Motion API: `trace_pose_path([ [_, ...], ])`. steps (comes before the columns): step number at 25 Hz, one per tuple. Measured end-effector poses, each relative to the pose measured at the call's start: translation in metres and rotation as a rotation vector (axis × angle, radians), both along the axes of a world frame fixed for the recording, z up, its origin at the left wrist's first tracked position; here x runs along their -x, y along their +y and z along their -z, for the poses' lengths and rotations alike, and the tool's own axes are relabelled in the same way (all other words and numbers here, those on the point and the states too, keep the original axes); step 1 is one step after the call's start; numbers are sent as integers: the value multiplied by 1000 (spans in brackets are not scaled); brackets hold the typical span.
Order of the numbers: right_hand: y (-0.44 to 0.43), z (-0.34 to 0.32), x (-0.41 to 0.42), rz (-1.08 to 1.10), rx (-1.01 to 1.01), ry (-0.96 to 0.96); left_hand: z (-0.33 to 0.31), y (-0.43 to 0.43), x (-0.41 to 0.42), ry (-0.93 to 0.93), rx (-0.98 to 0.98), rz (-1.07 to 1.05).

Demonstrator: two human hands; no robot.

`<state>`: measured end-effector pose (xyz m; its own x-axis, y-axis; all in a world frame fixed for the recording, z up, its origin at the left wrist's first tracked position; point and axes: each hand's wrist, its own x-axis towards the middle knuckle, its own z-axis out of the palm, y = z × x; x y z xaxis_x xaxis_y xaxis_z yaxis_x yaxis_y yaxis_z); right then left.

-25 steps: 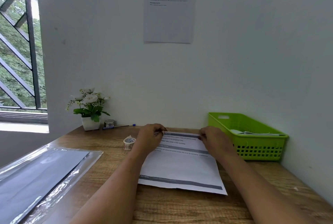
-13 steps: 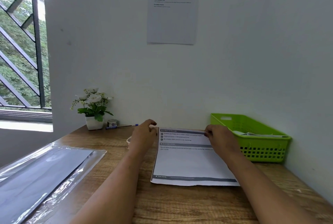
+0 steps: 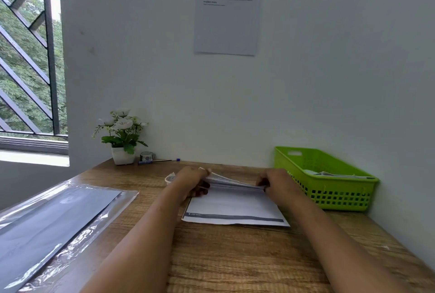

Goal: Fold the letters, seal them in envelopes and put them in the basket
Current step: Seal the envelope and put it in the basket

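A white printed letter (image 3: 233, 209) lies on the wooden desk in front of me, its far edge lifted off the desk and curled back toward me. My left hand (image 3: 191, 182) pinches the far left corner of the sheet. My right hand (image 3: 275, 183) pinches the far right corner. The green plastic basket (image 3: 329, 195) stands to the right against the wall, with some white paper inside it. A clear plastic sleeve of dark envelopes (image 3: 47, 226) lies at the left of the desk.
A small pot of white flowers (image 3: 121, 136), a tape roll (image 3: 146, 156) and a pen (image 3: 157, 161) sit at the back left by the wall. A second small tape roll (image 3: 170, 178) is just behind my left hand. A printed sheet (image 3: 227, 7) hangs on the wall.
The letter was turned square to me and slid a little right. Both hands have now lifted its far edge and brought it over toward me; before, the sheet lay flat.
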<state>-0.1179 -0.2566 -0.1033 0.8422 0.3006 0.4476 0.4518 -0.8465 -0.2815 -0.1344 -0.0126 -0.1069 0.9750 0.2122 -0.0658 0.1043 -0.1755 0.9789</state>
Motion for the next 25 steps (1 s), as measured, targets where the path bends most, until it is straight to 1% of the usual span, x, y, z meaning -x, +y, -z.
trace_pose_path([
  [3,0,0,2,-62,86,112,4,2,-3,27,-77,8],
  [4,-1,0,3,-58,114,136,3,1,-3,20,-136,17],
  [5,-2,-1,3,-46,142,152,1,0,-3,2,-274,37],
  [7,1,-1,4,-18,171,169,-2,-4,-3,8,-706,82],
  [8,3,-1,5,-17,166,167,-3,-8,-2,51,-900,77],
  [9,7,0,5,-24,160,156,-4,-13,-1,106,-1039,49],
  [10,11,2,6,-40,166,140,-5,-18,0,138,-1135,14],
  [11,15,5,5,-57,192,126,-5,-25,0,118,-1213,-1],
  [12,20,10,5,-77,227,126,-4,-31,-1,58,-1260,32],
  [14,31,19,6,-145,267,196,0,-46,-5,-33,-1280,220],
  [16,40,26,8,-180,273,279,5,-57,-5,6,-1216,355],
  [19,39,26,6,-80,328,337,7,-57,-6,54,-1143,386],
  [22,30,20,7,37,377,388,6,-52,-4,96,-1143,386],
  [25,28,13,11,101,407,434,3,-48,-2,151,-1145,347],
])
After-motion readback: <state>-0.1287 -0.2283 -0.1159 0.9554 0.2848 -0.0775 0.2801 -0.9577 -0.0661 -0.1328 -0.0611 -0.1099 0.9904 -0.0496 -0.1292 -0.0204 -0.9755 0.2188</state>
